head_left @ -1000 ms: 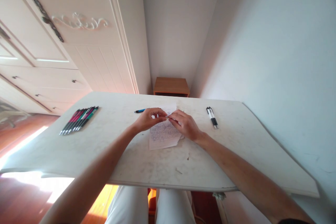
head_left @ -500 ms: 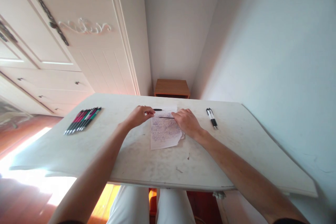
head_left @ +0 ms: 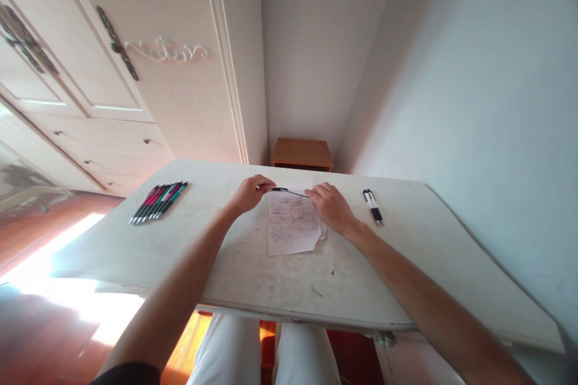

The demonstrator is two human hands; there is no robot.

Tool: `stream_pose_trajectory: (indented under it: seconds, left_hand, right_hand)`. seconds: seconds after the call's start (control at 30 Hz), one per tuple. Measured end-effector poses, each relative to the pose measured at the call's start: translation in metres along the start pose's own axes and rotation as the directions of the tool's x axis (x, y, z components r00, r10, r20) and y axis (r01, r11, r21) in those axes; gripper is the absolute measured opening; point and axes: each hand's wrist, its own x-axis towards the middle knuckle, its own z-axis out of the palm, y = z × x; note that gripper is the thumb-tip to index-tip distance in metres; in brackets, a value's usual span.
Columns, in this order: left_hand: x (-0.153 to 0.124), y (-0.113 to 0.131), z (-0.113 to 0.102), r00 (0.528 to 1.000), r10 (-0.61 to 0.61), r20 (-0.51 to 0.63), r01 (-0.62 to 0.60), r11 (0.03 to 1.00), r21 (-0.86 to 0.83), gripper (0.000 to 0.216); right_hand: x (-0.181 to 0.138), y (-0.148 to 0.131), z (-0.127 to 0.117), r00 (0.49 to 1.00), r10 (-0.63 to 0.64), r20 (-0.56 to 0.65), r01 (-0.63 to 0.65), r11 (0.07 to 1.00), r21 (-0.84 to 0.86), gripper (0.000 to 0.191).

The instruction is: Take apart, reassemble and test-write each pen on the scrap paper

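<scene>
1. Toward the far edge of the white worktop point(head_left: 262, 283), near its middle, the work sits between the two hands; a spot closer to the near edge would probably give a better view and let the wrists rest.
2. Between that far edge and the near one lies a sheet of paper point(head_left: 293, 225), thick with bluish-purple scribbling, its near right corner ragged. It makes a pale ground against which dark parts show well.
3. By the far left corner, a row of pens point(head_left: 159, 203) lies side by side, silver tips toward the near edge.
4. At the paper's far left corner, the left hand point(head_left: 248, 194) pinches a pen with fingertips and thumb together. On the right side of the sheet, the right hand point(head_left: 334, 207) has its fingers gathered on a thin dark rod.
5. Nearer the far right corner rests a pair of white-and-black pens point(head_left: 374, 209).
6. Along the paper's far edge, the pen point(head_left: 280, 189) shows only a short, slim black length; the hand hides the rest. Best hold it steady.
7. Just beside its right end, the thin dark rod point(head_left: 298, 194), perhaps a refill, slants slightly toward the near edge. Swing its right end farther away to align both, and press gently. Whether they touch, I cannot tell.
</scene>
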Motion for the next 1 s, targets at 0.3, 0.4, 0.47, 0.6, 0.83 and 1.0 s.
stream_pose_trajectory:
  seconds: [0.3, 0.4, 0.47, 0.6, 0.83, 1.0]
  left_hand:
    - [0.001, 0.011, 0.018, 0.978, -0.211, -0.002, 0.188, 0.875, -0.447, 0.044]
    - [-0.001, 0.017, 0.023, 0.977, -0.212, 0.038, 0.203, 0.846, -0.493, 0.046]
    - [-0.002, 0.019, 0.025, 0.974, -0.215, 0.069, 0.22, 0.83, -0.513, 0.046]
    - [-0.003, 0.02, 0.027, 0.969, -0.222, 0.111, 0.244, 0.769, -0.59, 0.042]
    - [-0.005, 0.019, 0.033, 0.972, -0.192, 0.138, 0.235, 0.721, -0.652, 0.041]
    - [-0.006, 0.018, 0.035, 0.974, -0.178, 0.141, 0.227, 0.778, -0.586, 0.043]
  right_hand:
    - [-0.006, 0.031, -0.018, 0.988, -0.021, -0.153, 0.042, 0.99, 0.132, 0.023]
    - [-0.006, 0.031, -0.022, 0.985, -0.023, -0.172, 0.046, 0.991, 0.129, 0.018]
    - [-0.006, 0.029, -0.024, 0.982, -0.025, -0.187, 0.048, 0.991, 0.121, 0.016]
    - [-0.006, 0.026, -0.025, 0.981, -0.036, -0.192, 0.06, 0.991, 0.12, 0.017]
    - [-0.007, 0.026, -0.023, 0.988, -0.004, -0.154, 0.021, 0.994, 0.106, 0.021]
    - [-0.008, 0.026, -0.021, 0.984, 0.022, -0.177, 0.006, 0.988, 0.153, 0.021]
